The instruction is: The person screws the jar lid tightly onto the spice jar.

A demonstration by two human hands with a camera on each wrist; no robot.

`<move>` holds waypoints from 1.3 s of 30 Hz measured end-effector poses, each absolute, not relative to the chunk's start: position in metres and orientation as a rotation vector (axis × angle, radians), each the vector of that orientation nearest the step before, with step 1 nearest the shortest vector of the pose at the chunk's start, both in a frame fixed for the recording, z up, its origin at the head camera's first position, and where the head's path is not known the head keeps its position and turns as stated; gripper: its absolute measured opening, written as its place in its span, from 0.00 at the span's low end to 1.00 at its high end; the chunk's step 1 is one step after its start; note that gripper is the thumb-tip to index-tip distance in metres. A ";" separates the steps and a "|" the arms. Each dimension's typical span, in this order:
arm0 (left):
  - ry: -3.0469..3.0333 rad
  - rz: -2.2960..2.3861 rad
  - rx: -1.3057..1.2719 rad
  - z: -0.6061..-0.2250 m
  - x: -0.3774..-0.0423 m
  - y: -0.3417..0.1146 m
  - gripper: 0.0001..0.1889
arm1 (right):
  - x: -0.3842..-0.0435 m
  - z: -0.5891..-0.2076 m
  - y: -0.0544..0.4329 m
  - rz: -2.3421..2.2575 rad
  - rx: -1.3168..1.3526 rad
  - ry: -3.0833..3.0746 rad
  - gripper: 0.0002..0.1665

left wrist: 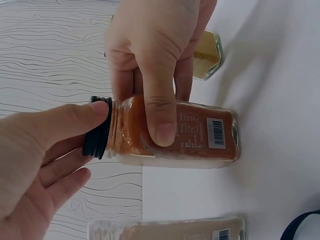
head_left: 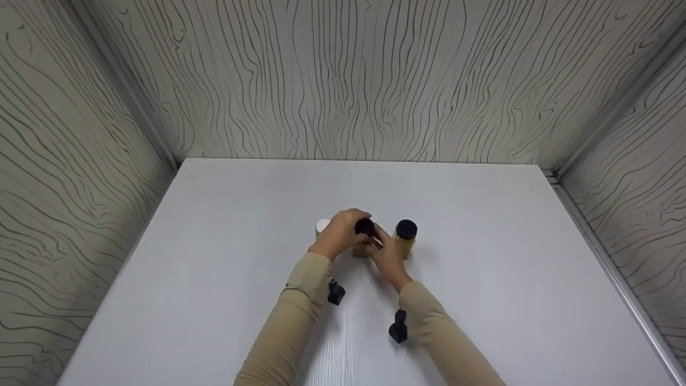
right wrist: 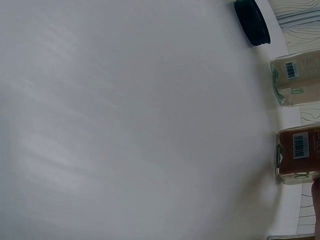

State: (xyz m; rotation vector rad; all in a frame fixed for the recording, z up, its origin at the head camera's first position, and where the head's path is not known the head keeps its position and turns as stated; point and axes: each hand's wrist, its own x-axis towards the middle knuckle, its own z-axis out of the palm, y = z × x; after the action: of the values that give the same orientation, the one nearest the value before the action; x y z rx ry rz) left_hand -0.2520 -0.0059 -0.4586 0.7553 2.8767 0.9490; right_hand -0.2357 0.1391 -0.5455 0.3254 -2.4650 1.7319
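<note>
A spice jar (left wrist: 190, 132) of reddish-brown powder is between both hands, lying sideways across the left wrist view. My left hand (head_left: 338, 233) pinches its black lid (left wrist: 98, 127) at the mouth; glass threads show beside the lid. My right hand (head_left: 390, 260) grips the jar's body, its thumb flat along the glass. Close by the right hand stands a jar of yellow powder (head_left: 404, 246) with a black lid. Beside the left hand is a jar of pale beige powder (left wrist: 180, 230), its threaded neck bare and its white top (head_left: 322, 225) partly hidden by that hand.
A loose black lid (right wrist: 252, 22) lies on the white table (head_left: 498, 257) near the beige jar. Wood-patterned panels (head_left: 343, 80) rise behind the table and at both sides. A small black device (head_left: 336, 292) sits at each wrist.
</note>
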 end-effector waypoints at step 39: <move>2.897 1.000 0.722 -0.460 -0.252 -0.004 0.25 | -0.235 -0.545 0.138 1.766 0.271 -2.482 0.35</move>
State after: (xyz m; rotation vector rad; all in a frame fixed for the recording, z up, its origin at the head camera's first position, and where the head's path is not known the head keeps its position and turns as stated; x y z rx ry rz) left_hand -0.2516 -0.0038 -0.4599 0.7219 2.8975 0.9997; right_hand -0.2351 0.1383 -0.5445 0.2712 -2.4824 1.7656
